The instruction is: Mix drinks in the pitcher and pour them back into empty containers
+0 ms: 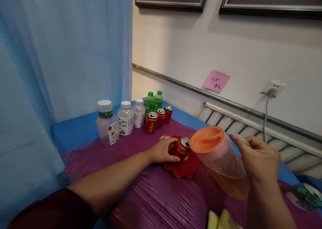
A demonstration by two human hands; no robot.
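Observation:
My left hand (164,150) is wrapped round a red drink can (181,149), whose top is open. The can is tilted slightly, above a red scalloped dish (182,170). In my right hand (259,155) is the handle of a clear plastic pitcher (223,172) with an orange lid (208,140). The pitcher leans left, its lid edge close beside the can's top. Amber liquid lies in its lower part. Whether any liquid runs between pitcher and can I cannot tell.
Behind stand several red cans (151,123), two green bottles (149,102) and clear white-capped jars (107,128) on purple plastic sheeting (161,202). A green-labelled container (304,196) lies at right, and a yellow cloth-like item (223,220) in front. A radiator (226,116) lines the wall.

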